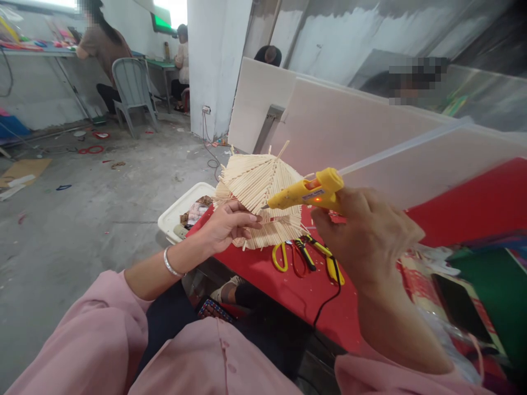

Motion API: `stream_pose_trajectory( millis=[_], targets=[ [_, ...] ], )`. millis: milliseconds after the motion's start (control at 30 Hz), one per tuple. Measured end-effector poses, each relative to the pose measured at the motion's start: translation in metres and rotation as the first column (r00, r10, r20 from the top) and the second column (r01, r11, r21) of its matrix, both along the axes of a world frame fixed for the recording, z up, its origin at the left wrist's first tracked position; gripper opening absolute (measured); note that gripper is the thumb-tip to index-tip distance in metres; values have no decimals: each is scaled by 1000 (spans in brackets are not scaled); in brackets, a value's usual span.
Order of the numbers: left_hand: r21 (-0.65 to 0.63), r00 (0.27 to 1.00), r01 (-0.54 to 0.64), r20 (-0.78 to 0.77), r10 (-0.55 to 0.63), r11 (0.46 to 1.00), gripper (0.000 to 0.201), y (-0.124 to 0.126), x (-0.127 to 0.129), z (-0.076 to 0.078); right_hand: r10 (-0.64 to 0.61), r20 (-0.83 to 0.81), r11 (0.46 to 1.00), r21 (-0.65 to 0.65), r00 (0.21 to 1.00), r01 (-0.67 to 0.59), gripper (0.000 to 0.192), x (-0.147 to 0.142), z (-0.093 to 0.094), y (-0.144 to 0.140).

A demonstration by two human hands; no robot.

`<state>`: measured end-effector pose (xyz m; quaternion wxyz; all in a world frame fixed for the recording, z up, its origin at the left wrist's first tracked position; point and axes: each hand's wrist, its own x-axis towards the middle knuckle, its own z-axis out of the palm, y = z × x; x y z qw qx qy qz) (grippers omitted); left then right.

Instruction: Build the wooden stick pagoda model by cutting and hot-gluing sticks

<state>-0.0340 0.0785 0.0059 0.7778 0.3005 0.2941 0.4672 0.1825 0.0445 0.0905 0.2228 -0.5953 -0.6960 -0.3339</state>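
My left hand (228,222) grips the lower edge of a fan-shaped piece made of thin wooden sticks (255,184), holding it tilted above the red table (465,211). My right hand (366,233) holds a yellow glue gun (307,192) with a long clear glue stick (403,145) out of its back. The gun's nozzle touches the stick piece just above my left fingers. Its black cord (329,299) hangs down over the table edge.
Yellow-handled scissors (282,255) and yellow-black pliers (317,255) lie on the red table under the stick piece. A white bin (175,216) of scraps stands on the floor at the left. White boards (329,123) lean behind the table. People sit at far tables by a grey chair (132,90).
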Motion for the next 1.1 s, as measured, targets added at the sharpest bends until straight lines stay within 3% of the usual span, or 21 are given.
stream_pose_trajectory(
  millis=[333, 500, 667, 967, 1100],
  targets=[
    [2, 1000, -5, 10, 5, 1000, 22, 2, 1, -2, 41, 55, 994, 100, 998, -46, 24, 4, -8, 6],
    [4, 1000, 2, 7, -2, 1000, 23, 2, 1, -2, 128, 138, 964, 217, 982, -156, 22, 4, -10, 7],
    [15, 1000, 3, 13, -3, 1000, 22, 2, 0, -2, 127, 242, 929, 311, 962, -201, 16, 2, -8, 7],
    [25, 1000, 7, 9, -7, 1000, 21, 2, -1, -4, 121, 253, 936, 293, 960, -195, 16, 3, -8, 5],
    [18, 1000, 3, 10, -3, 1000, 21, 2, 0, -3, 92, 164, 975, 186, 982, -122, 19, 3, -9, 3]
  ],
)
